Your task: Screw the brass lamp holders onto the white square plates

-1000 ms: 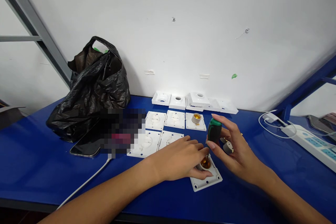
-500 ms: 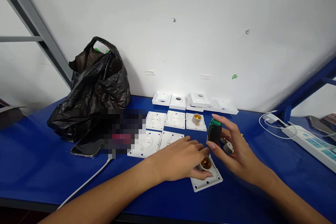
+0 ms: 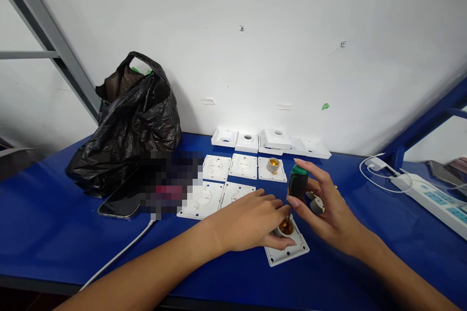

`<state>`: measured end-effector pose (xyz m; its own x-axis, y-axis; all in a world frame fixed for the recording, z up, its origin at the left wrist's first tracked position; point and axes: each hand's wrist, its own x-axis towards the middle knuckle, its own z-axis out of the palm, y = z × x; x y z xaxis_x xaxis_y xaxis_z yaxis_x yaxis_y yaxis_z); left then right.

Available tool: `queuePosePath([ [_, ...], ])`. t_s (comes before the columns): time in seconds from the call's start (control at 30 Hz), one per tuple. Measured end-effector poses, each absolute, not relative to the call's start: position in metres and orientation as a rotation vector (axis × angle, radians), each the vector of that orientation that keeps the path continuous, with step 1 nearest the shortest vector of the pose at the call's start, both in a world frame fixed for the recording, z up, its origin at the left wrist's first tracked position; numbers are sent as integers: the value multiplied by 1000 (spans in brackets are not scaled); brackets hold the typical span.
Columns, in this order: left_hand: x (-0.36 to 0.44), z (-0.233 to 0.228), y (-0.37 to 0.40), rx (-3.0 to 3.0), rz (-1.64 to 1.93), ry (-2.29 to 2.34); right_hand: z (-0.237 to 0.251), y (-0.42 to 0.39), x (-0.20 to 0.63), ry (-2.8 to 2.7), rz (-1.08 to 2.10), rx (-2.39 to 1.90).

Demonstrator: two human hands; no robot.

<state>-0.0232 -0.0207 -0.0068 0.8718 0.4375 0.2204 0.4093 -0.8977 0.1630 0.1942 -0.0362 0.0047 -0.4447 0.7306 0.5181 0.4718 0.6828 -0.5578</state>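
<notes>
My right hand [image 3: 326, 214] grips a screwdriver by its black and green handle [image 3: 298, 181], held upright with the tip down in a brass lamp socket [image 3: 285, 226]. That socket sits on a white square base plate [image 3: 288, 249] near the front of the blue table. My left hand [image 3: 251, 221] rests on the plate and pinches the socket from the left. A grey socket shell [image 3: 316, 204] lies just behind my right fingers.
Several white plates [image 3: 242, 165] lie in rows behind my hands, one carrying a brass socket [image 3: 273, 164], with white covers [image 3: 277, 139] by the wall. A black plastic bag [image 3: 127, 121] and a phone [image 3: 120, 202] are at left. A power strip [image 3: 434, 199] lies at right.
</notes>
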Motion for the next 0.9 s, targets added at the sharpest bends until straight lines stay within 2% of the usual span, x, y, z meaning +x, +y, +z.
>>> queuePosePath([
  [0.9,-22,-4,-21,2929,335,671,4,-37,195,-2127,428,-917],
])
